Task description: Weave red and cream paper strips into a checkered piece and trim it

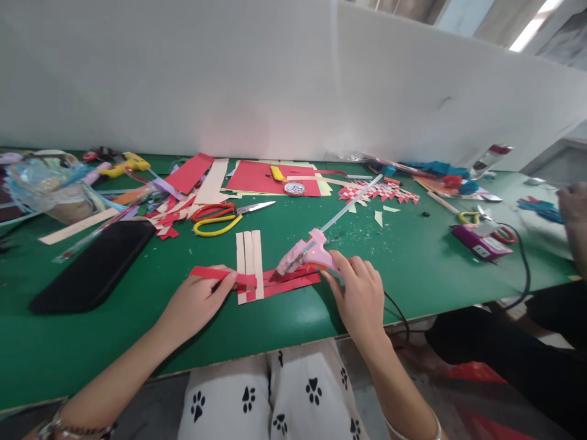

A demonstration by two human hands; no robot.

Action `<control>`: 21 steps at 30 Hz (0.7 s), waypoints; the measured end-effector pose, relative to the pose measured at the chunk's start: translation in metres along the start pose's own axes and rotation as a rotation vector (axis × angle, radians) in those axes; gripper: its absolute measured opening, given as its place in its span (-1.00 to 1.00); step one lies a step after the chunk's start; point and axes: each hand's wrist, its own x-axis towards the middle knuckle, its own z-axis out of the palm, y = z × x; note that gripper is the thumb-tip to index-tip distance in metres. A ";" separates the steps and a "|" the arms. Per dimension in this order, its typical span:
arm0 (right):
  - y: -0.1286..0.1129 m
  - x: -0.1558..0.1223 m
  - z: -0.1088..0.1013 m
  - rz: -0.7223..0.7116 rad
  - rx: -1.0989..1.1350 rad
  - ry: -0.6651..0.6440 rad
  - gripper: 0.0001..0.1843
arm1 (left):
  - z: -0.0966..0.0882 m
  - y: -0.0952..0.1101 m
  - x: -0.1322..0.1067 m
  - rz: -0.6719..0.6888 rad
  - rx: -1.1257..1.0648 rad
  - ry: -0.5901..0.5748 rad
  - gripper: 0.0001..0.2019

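Note:
My left hand (202, 299) pinches a red paper strip (215, 274) between thumb and fingers. That strip is folded back to the left across cream paper strips (249, 253), which stand side by side and are woven with red ones at their lower end. More red strips (293, 285) run out to the right, flat on the table. My right hand (360, 293) is wrapped round the handle of a pink glue gun (307, 252). A clear glue stick (351, 205) juts from its back. The nozzle points down-left, close over the red strips; whether it touches them I cannot tell.
Scissors (229, 217) lie behind the woven strips. At left is a black phone-like slab (94, 266). Red sheets (257, 178) and checkered woven pieces (380, 192) lie at the back. A purple box (481, 241) and another person's hand (573, 214) are at right.

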 end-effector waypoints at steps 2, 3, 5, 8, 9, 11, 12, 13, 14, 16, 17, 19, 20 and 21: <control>0.003 0.000 -0.001 0.008 -0.006 0.002 -0.64 | 0.000 0.000 0.001 -0.005 0.000 0.001 -0.52; 0.004 -0.001 -0.001 0.013 -0.007 0.002 -0.64 | 0.000 0.001 0.001 -0.006 0.000 0.006 -0.52; 0.007 -0.001 -0.002 0.021 -0.009 0.004 -0.64 | 0.000 0.001 0.001 -0.006 -0.002 0.016 -0.52; 0.012 -0.002 -0.003 0.025 -0.015 0.009 -0.63 | -0.001 0.000 0.001 0.000 -0.018 0.027 -0.52; 0.014 -0.002 -0.004 0.027 -0.019 0.012 -0.63 | -0.001 0.000 0.001 0.001 -0.025 0.027 -0.52; 0.018 -0.003 -0.004 0.035 -0.034 0.016 -0.63 | -0.001 0.000 0.001 -0.003 -0.034 0.022 -0.52; 0.019 -0.003 -0.004 0.040 -0.041 0.017 -0.63 | -0.001 0.000 0.001 -0.006 -0.036 0.018 -0.52; 0.021 -0.003 -0.004 0.043 -0.047 0.019 -0.63 | -0.001 0.000 0.001 -0.009 -0.037 0.014 -0.52; 0.023 -0.003 -0.004 0.046 -0.051 0.021 -0.63 | -0.001 0.000 0.001 -0.012 -0.038 0.012 -0.51; 0.026 -0.004 -0.004 0.052 -0.057 0.026 -0.62 | -0.001 0.000 0.001 -0.019 -0.039 0.013 -0.50; 0.028 -0.005 -0.004 0.056 -0.058 0.031 -0.62 | -0.001 0.000 0.001 -0.020 -0.039 0.015 -0.50; 0.031 -0.006 -0.004 0.060 -0.063 0.040 -0.61 | -0.002 0.000 0.001 -0.018 -0.042 0.014 -0.50; 0.033 -0.006 -0.004 0.061 -0.065 0.042 -0.61 | -0.002 0.000 0.001 -0.013 -0.045 0.015 -0.51; 0.035 -0.006 -0.004 0.061 -0.067 0.043 -0.62 | -0.002 0.000 0.001 -0.004 -0.048 0.015 -0.51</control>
